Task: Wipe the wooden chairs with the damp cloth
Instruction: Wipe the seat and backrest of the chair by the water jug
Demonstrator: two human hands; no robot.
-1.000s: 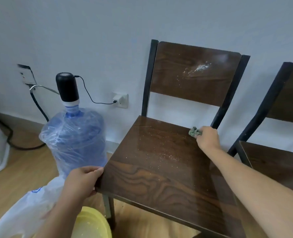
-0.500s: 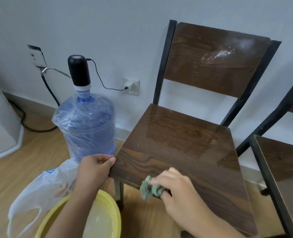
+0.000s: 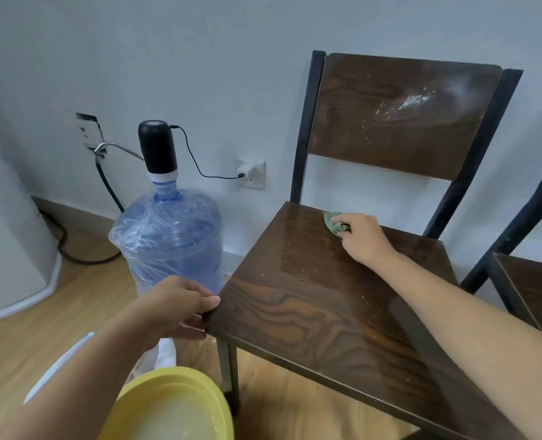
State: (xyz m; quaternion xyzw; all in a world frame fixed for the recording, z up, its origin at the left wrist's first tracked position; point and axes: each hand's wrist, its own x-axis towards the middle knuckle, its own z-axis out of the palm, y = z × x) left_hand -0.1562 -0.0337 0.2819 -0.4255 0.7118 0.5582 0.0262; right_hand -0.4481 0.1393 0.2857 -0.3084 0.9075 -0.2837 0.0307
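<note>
1. Right hand (image 3: 363, 238) stretched to the rear of the wooden chair (image 3: 320, 300) seat, fingers curled tight around a bunched green cloth (image 3: 334, 222), pressing it onto the wood near the back edge.
2. Left hand (image 3: 180, 308) clamped on the seat's front-left corner, thumb on top, fingers wrapped underneath.
3. Pale crumbs and specks scattered over the middle of the seat; glossy wet-looking sheen toward the back.
4. Whitish powdery smear (image 3: 414, 101) high on the right side of the backrest, with small specks trailing to its lower left.
5. Second wooden chair (image 3: 536, 281) just beside the first, at the right edge, only partly in view.
6. Blue water jug (image 3: 168, 239) wrapped in clear plastic on the floor left of the chair, topped by a black pump (image 3: 157, 147) whose cable runs to a wall socket (image 3: 252, 173).
7. Yellow basin (image 3: 174, 404) on the floor below the left forearm, next to a white plastic bag (image 3: 165, 352).
</note>
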